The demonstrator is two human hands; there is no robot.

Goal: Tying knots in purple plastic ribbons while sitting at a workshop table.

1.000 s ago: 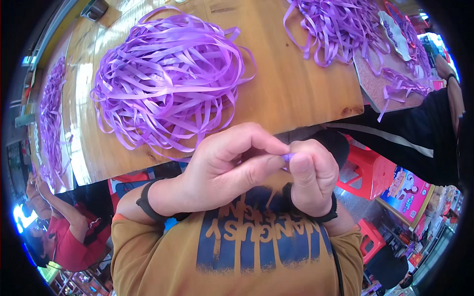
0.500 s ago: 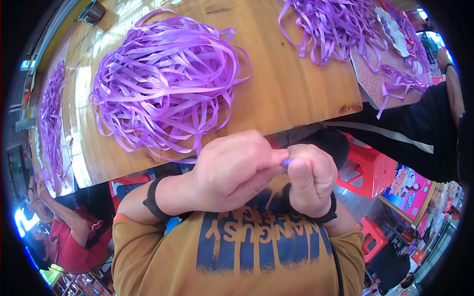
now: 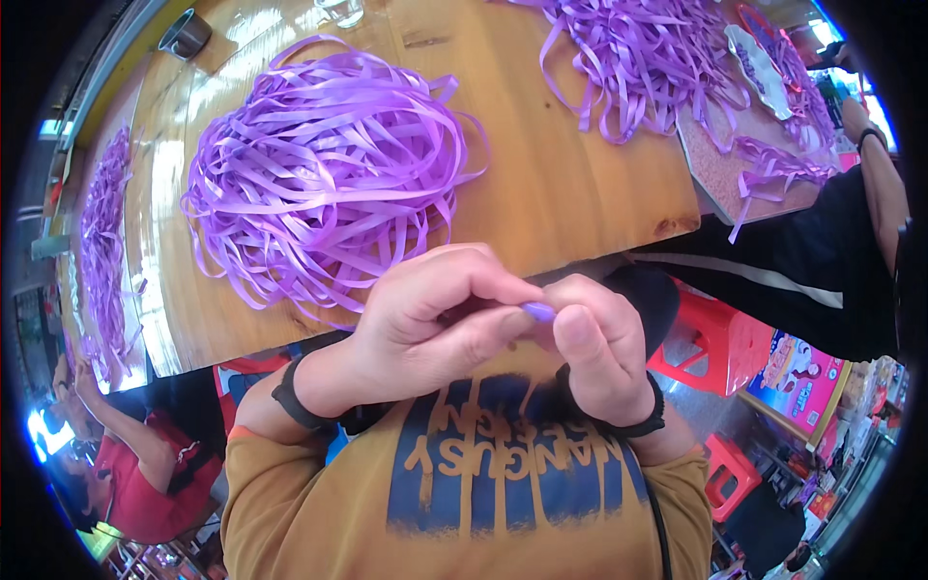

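My two hands meet in front of my chest, just off the table's near edge. My left hand [image 3: 440,314] is closed in a pinch, thumb and forefinger on a small shiny bit of purple ribbon [image 3: 538,311]. Against its other side, my right hand [image 3: 601,343] is closed too, thumb upright and fingers curled; most of the ribbon is hidden inside the hands. Beyond my left hand a large loose heap of purple ribbon [image 3: 324,179] lies on the wooden table [image 3: 541,184].
More purple ribbon [image 3: 638,58] is piled at the far right, by a white scalloped dish [image 3: 757,72]. A grey metal cup [image 3: 185,35] stands far left. People sit at both sides; one dark-clothed leg [image 3: 773,275] is close on my right. Red stools [image 3: 710,338] stand below.
My left fingers have opened out a little and drawn slightly left, so more of the purple ribbon shows between the hands. The right hand stays nearly in place. The view has shifted slightly.
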